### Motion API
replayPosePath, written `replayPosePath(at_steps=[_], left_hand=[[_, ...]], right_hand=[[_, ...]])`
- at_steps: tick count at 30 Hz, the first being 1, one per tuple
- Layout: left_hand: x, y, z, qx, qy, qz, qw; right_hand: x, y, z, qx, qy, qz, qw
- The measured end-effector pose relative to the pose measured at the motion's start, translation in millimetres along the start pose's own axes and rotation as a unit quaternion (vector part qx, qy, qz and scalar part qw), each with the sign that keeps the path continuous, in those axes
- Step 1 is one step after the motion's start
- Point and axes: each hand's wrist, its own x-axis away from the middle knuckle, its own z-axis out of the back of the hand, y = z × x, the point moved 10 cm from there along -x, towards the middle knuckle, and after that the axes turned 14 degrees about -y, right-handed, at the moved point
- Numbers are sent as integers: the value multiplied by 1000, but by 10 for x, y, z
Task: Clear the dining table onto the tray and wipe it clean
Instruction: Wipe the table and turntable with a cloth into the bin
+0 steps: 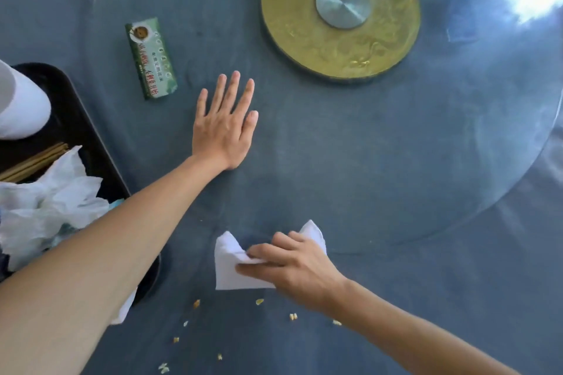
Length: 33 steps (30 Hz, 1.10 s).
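Blue-grey table point(396, 161), glass turntable point(457, 131), black tray point(91, 137), green packet point(150, 58), white napkin point(231, 265), crumbs point(197, 303)

Left hand point(227, 123) flat on table point(350, 161), right hand point(292, 268) gripping white napkin point(228, 265).

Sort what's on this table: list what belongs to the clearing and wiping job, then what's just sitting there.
Part of the job:
right hand gripping the white cloth
left hand flat on the table
crumbs
green packet
black tray with chopsticks and crumpled tissues

Just there:
gold turntable base
glass turntable
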Motion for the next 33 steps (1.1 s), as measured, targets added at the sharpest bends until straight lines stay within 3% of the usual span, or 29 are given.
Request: replayPosePath(at_steps=[3, 8, 12, 15, 18, 21, 24, 26, 28, 30, 33], left_hand=[[-41, -89, 49, -11, -8, -7, 1000], [-212, -333, 196, -47, -40, -5, 998], [-162, -190, 197, 25, -61, 68, 996], [-22, -48, 71, 71, -36, 95, 992], [-72, -198, 174, 44, 21, 83, 995], [-215, -378, 205, 37, 12, 56, 998], [-348, -539, 291, 21, 10, 31, 999], [-472, -635, 373, 2, -8, 19, 1000], [-565, -692, 452, -18, -29, 32, 999], [-517, -611, 471, 9, -33, 53, 998], [-209, -234, 209, 58, -54, 56, 995]], right_hand=[[15, 271, 456, -43, 76, -45, 995], [-36, 1751, 1688, 42, 194, -223, 954], [-130, 2820, 2143, 43, 167, -343, 923], [-330, 2753, 1943, 73, 149, -365, 916], [-469, 1957, 1392, 101, 149, -240, 954], [-325, 965, 577, 54, 67, -78, 993], [-173, 140, -16, 68, -50, 81, 993], [-153, 83, 61, 55, -78, 142, 985], [-215, 474, 571, 26, -21, 84, 996], [-251, 1224, 1265, 39, 93, -49, 994], [-159, 2403, 2114, 66, 187, -274, 941]])
